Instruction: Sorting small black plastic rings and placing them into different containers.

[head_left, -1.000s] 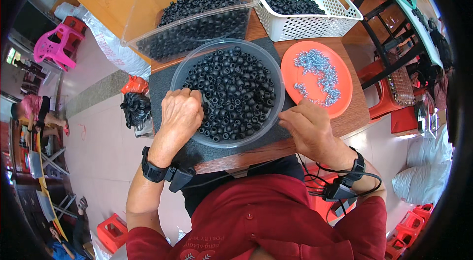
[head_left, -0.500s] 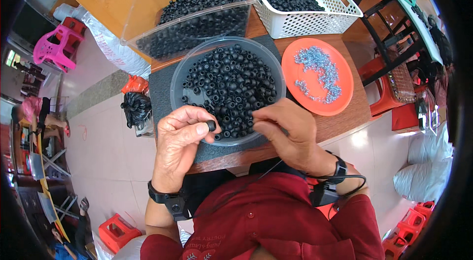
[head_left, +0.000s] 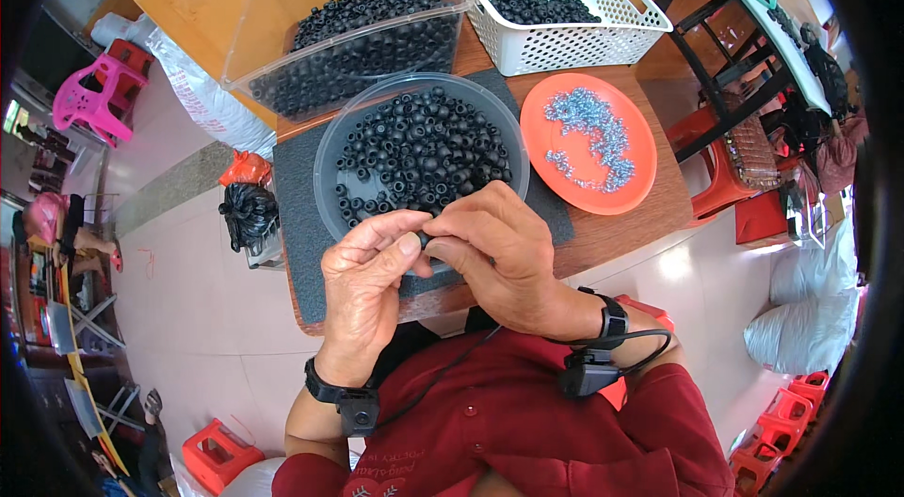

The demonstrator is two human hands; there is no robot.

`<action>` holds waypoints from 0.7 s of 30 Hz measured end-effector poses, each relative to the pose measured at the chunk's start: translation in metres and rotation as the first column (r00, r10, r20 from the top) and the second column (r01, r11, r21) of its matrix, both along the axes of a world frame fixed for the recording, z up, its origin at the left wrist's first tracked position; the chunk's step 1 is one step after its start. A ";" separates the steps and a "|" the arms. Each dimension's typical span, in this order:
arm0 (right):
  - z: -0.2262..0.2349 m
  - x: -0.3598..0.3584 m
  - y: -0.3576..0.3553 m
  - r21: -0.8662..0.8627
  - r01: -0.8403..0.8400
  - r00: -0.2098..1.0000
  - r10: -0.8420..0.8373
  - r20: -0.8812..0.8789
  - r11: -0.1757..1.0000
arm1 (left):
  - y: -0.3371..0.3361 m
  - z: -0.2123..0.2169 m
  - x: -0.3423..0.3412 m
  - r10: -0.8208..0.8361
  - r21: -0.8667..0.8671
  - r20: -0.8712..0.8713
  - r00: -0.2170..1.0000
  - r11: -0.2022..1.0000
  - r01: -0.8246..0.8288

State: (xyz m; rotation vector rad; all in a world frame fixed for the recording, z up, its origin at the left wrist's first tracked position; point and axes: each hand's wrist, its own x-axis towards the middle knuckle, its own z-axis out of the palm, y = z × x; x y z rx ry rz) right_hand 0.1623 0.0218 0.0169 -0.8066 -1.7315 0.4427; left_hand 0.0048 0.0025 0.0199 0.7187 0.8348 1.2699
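My left hand [head_left: 365,285] pinches a small round black hollow piece [head_left: 424,239] between thumb and fingertips, above the near rim of a clear round tub [head_left: 325,186]. The fingertips of my right hand [head_left: 504,257] are pressed together against that piece; whatever they grip is hidden. Many loose black hollow pieces [head_left: 424,144] of the same look fill the tub, thinner at its left side. To the tub's right lies an orange plate [head_left: 638,182] bearing many tiny, shiny, bluish clear bits [head_left: 603,135].
Behind the tub stand a clear rectangular bin [head_left: 353,64] and a white perforated basket [head_left: 574,50], both holding black pieces. A dark mat [head_left: 301,205] lies on the wooden table [head_left: 603,233]. Bags [head_left: 250,215] sit left of it; a red stool [head_left: 218,455] stands lower left.
My right hand has moved left and come together with my left hand at the black piece. The view has shifted slightly.
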 end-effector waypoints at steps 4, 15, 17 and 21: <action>-0.005 0.003 -0.001 -0.059 -0.044 0.999 0.044 -0.006 0.997 | -0.005 -0.004 0.001 0.013 0.013 -0.053 0.998 1.000 -0.012; -0.008 0.000 -0.002 0.178 0.039 0.990 -0.062 0.128 0.983 | -0.006 0.001 0.009 0.048 0.007 0.021 0.999 0.999 -0.049; -0.007 0.000 -0.004 0.167 0.030 0.991 -0.051 0.122 0.986 | -0.006 -0.003 0.008 0.044 0.034 -0.003 0.999 0.998 -0.044; -0.007 -0.003 -0.005 0.037 0.030 0.999 -0.031 0.035 0.999 | -0.005 -0.002 0.008 0.062 0.012 0.063 0.996 0.998 -0.063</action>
